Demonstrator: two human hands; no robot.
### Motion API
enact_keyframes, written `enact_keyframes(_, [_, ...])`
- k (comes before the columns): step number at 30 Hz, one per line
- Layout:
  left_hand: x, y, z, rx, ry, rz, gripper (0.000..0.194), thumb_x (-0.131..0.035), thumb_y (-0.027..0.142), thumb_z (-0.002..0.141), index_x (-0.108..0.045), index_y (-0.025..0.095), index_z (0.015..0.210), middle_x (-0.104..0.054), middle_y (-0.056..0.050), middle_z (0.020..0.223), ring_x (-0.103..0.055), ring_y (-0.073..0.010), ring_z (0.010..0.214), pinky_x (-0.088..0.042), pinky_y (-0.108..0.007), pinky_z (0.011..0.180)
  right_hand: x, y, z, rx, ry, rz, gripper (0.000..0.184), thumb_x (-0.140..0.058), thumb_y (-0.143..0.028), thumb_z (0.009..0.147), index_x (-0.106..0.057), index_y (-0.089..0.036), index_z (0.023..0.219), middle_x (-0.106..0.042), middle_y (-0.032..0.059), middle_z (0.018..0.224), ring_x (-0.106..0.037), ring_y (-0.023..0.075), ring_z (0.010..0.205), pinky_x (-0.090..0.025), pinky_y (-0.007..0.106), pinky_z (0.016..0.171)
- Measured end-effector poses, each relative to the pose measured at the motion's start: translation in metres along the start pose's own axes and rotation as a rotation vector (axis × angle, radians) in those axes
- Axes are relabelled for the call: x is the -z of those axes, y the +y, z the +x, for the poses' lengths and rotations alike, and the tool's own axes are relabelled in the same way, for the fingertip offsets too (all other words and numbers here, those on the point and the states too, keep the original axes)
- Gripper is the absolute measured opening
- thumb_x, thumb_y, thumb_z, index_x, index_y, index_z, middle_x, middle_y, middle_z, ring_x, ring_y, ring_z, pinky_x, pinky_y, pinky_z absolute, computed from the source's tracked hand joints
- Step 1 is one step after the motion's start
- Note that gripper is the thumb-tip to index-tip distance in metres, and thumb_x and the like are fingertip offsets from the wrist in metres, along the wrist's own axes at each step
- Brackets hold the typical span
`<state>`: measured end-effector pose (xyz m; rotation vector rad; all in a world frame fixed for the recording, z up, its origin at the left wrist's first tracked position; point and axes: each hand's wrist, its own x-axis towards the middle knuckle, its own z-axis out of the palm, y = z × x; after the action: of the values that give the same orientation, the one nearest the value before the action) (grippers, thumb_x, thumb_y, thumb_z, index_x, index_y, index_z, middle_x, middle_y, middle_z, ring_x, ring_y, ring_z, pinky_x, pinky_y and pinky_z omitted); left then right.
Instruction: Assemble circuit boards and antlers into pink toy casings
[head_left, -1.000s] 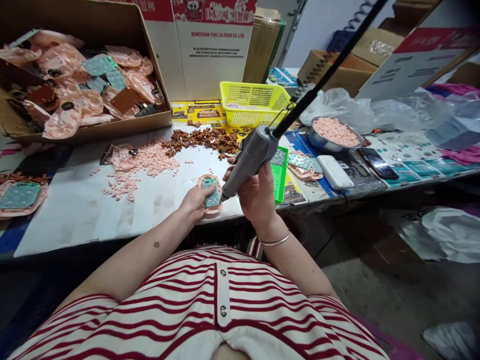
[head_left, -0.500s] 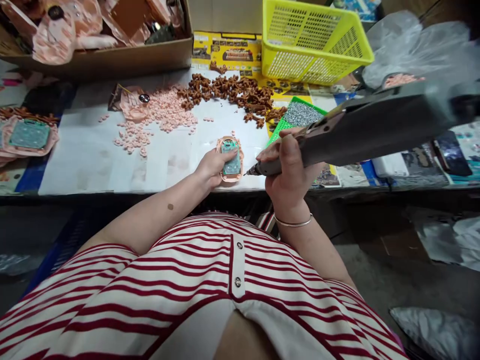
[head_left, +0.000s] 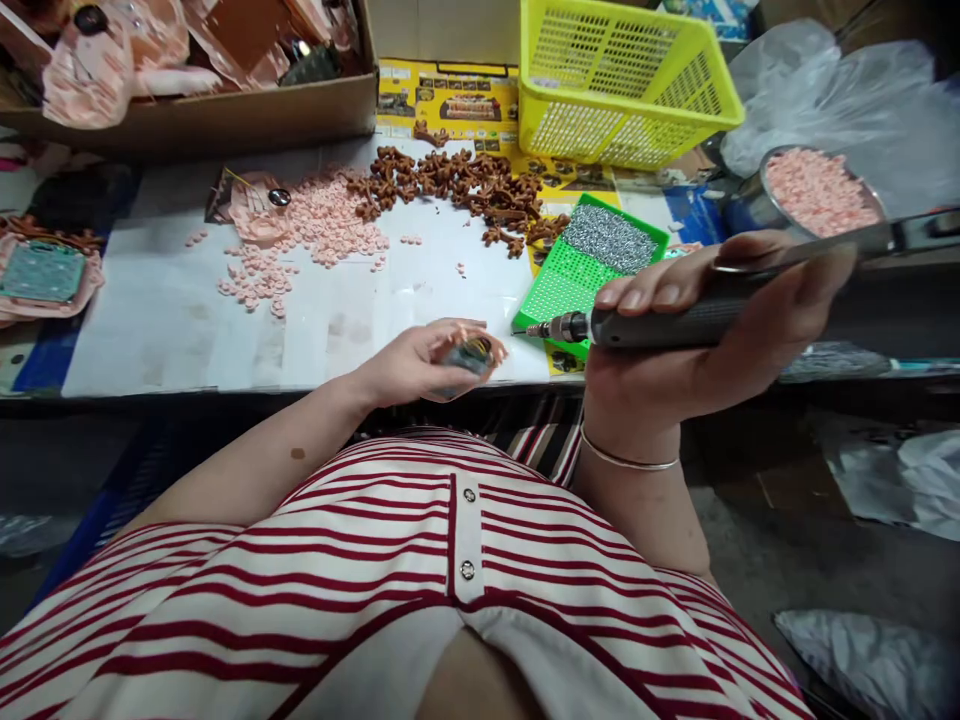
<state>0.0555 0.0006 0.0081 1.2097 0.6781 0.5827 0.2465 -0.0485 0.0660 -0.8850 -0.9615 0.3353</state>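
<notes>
My left hand point(head_left: 409, 365) is closed around a pink plastic casing with a circuit board point(head_left: 459, 368), tilted and partly covered by my fingers, just above the table's front edge. My right hand point(head_left: 675, 340) grips a dark electric screwdriver point(head_left: 675, 318), its bit pointing left. The bit's tip is apart from the casing and overlaps the edge of a green perforated tray point(head_left: 559, 285). In that tray's far part lies a heap of small silver screws point(head_left: 606, 240).
Small pink pieces point(head_left: 337, 215) and brown plastic parts point(head_left: 465, 185) lie across the white table point(head_left: 165, 290). Behind stand a yellow basket point(head_left: 622, 90) and a cardboard box point(head_left: 225, 115) of pink casings. A metal bowl point(head_left: 750, 205) of pink pieces is at right.
My right hand has moved right with the screwdriver, away from the casing. The casing, flat and facing up before, is now tipped in my left hand.
</notes>
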Motion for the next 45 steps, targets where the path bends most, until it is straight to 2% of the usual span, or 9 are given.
enact_keyframes(3, [-0.010,0.004,-0.005,-0.208,-0.076,0.270,0.045,-0.087,0.005,0.057,-0.080,0.019,0.099,-0.057,-0.016,0.146,-0.049,-0.0350,0.142,-0.036,-0.045,0.121,0.005,0.000,0.003,-0.030,-0.011,0.038,0.037,-0.051,-0.065,0.088,-0.060,-0.029,0.081,-0.035,-0.0047,0.060,-0.044,0.0112,0.048,-0.044,0.034,0.057])
enact_keyframes(7, [-0.016,0.003,-0.004,-0.303,-0.138,0.359,0.047,-0.083,0.008,0.064,-0.079,0.022,0.108,-0.057,-0.014,0.148,-0.049,-0.0338,0.142,-0.034,-0.050,0.122,0.001,-0.006,0.001,-0.055,0.015,0.047,0.035,-0.057,-0.064,0.083,-0.059,-0.029,0.077,-0.035,-0.0040,0.059,-0.042,0.0114,0.047,-0.043,0.033,0.053])
enact_keyframes(12, [-0.015,-0.002,-0.004,-0.282,-0.139,0.358,0.046,-0.084,0.012,0.066,-0.079,0.021,0.110,-0.068,-0.014,0.132,-0.061,-0.0301,0.128,-0.041,-0.044,0.117,-0.002,-0.012,-0.003,-0.093,0.009,0.110,0.031,-0.058,-0.058,0.084,-0.059,-0.029,0.074,-0.035,-0.0040,0.059,-0.042,0.0111,0.047,-0.041,0.030,0.050])
enact_keyframes(17, [-0.016,-0.001,-0.005,-0.194,-0.087,0.316,0.045,-0.085,0.006,0.059,-0.080,0.023,0.101,-0.071,-0.012,0.125,-0.062,-0.0295,0.126,-0.039,-0.045,0.118,-0.001,-0.011,-0.004,-0.058,-0.004,0.194,0.030,-0.061,-0.054,0.085,-0.059,-0.027,0.074,-0.033,-0.0050,0.059,-0.042,0.0096,0.046,-0.041,0.028,0.049])
enact_keyframes(20, [-0.016,-0.001,-0.004,-0.169,-0.080,0.316,0.045,-0.086,0.005,0.057,-0.080,0.023,0.098,-0.072,-0.010,0.121,-0.062,-0.0297,0.125,-0.039,-0.046,0.118,-0.002,-0.011,-0.005,-0.056,-0.001,0.138,0.033,-0.059,-0.059,0.085,-0.058,-0.027,0.076,-0.033,-0.0048,0.060,-0.043,0.0102,0.046,-0.042,0.029,0.050])
enact_keyframes(27, [-0.015,-0.004,-0.004,-0.242,-0.109,0.419,0.044,-0.081,0.010,0.066,-0.079,0.023,0.108,-0.070,-0.012,0.128,-0.061,-0.0297,0.127,-0.042,-0.043,0.116,-0.008,-0.012,-0.011,-0.077,0.019,0.107,0.033,-0.059,-0.059,0.084,-0.052,-0.027,0.075,-0.031,-0.0054,0.055,-0.040,0.0109,0.042,-0.040,0.029,0.046])
enact_keyframes(38, [-0.011,-0.009,-0.004,-0.301,-0.194,0.639,0.045,-0.073,0.012,0.075,-0.076,0.024,0.119,-0.067,-0.013,0.133,-0.060,-0.0284,0.131,-0.045,-0.041,0.114,-0.007,-0.009,-0.015,-0.109,-0.069,0.299,0.028,-0.071,-0.053,0.082,-0.065,-0.027,0.077,-0.041,-0.0060,0.053,-0.045,0.0111,0.045,-0.045,0.028,0.047])
enact_keyframes(42, [-0.010,-0.007,-0.002,-0.189,-0.151,0.526,0.038,-0.078,0.014,0.072,-0.079,0.024,0.108,-0.069,-0.012,0.131,-0.056,-0.0303,0.134,-0.040,-0.043,0.117,-0.006,-0.008,-0.011,-0.033,0.018,0.292,0.025,-0.075,-0.050,0.079,-0.067,-0.027,0.078,-0.042,-0.0069,0.052,-0.044,0.0107,0.044,-0.045,0.027,0.045])
enact_keyframes(45, [-0.008,-0.008,0.007,0.014,0.023,0.121,0.031,-0.079,0.020,0.074,-0.077,0.018,0.105,-0.075,-0.010,0.104,-0.071,-0.0235,0.097,-0.052,-0.040,0.099,-0.005,-0.007,-0.008,0.036,0.115,0.286,0.025,-0.076,-0.050,0.076,-0.068,-0.027,0.077,-0.040,-0.0076,0.051,-0.041,0.0101,0.041,-0.042,0.026,0.042])
